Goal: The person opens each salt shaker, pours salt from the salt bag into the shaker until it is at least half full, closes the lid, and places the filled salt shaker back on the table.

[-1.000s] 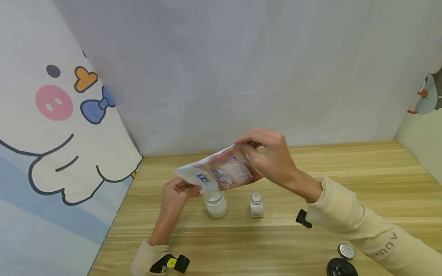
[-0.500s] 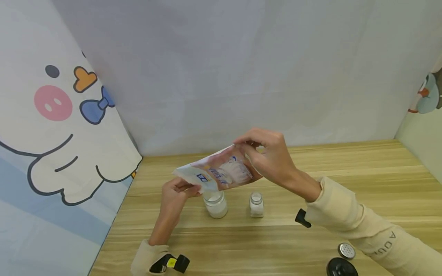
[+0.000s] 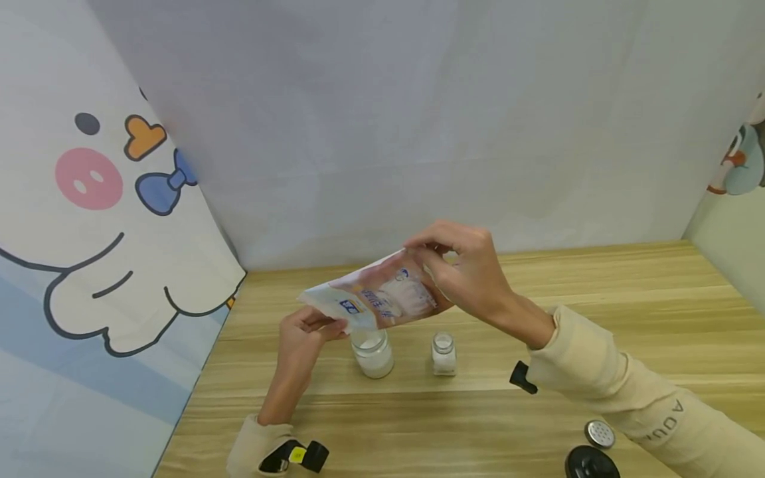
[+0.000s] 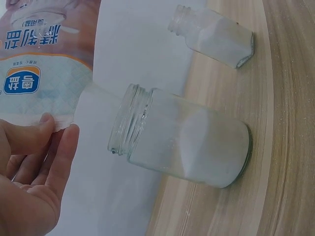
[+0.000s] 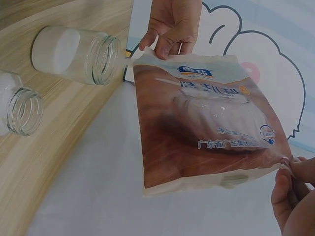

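A printed bag of salt [image 3: 388,295] hangs tilted above the table, its lower corner over the mouth of a larger glass jar [image 3: 373,355]. My left hand [image 3: 301,342] pinches the bag's lower edge between thumb and fingers. At the raised end, my right hand [image 3: 469,272] pinches the opposite corner. In the left wrist view a thin pale stream runs from the bag's corner to the jar's mouth. White salt [image 4: 214,147] partly fills this upright, lidless jar. Beside it on the right stands a smaller open glass bottle [image 3: 444,355], also partly filled with white salt.
Near the front right of the wooden table [image 3: 418,431] lie a perforated metal shaker cap [image 3: 599,435] and a round black lid [image 3: 592,463]. A pale cloth wall [image 3: 382,133] stands behind the table, with a cartoon-printed sheet [image 3: 89,265] at left.
Both hands and the salt bag keep nearly the same pose. The head view has shifted very slightly.
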Tool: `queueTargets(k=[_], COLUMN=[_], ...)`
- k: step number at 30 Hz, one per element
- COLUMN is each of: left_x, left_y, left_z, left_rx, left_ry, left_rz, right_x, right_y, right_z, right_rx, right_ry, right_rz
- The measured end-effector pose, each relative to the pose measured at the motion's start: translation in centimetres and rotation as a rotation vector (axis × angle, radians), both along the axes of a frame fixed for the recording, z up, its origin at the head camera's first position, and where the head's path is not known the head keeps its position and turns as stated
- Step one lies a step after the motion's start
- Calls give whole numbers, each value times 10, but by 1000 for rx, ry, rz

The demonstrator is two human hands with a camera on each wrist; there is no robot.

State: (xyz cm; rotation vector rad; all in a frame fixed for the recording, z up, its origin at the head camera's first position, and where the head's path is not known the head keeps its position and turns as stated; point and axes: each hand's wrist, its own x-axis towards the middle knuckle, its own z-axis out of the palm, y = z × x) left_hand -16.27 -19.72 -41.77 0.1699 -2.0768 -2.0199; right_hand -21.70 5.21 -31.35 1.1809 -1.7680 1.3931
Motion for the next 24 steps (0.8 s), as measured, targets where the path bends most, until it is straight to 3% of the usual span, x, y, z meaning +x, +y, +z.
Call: queueTargets(k=[24], left_x=[1], left_y=[1], left_z=[-1], left_rx=[24], left_ry=[9], left_rz=[5], right_x=[1], right_y=[-2], right_z=[2], right_rx=[-12], right_ry=[19], right_rz=[-1])
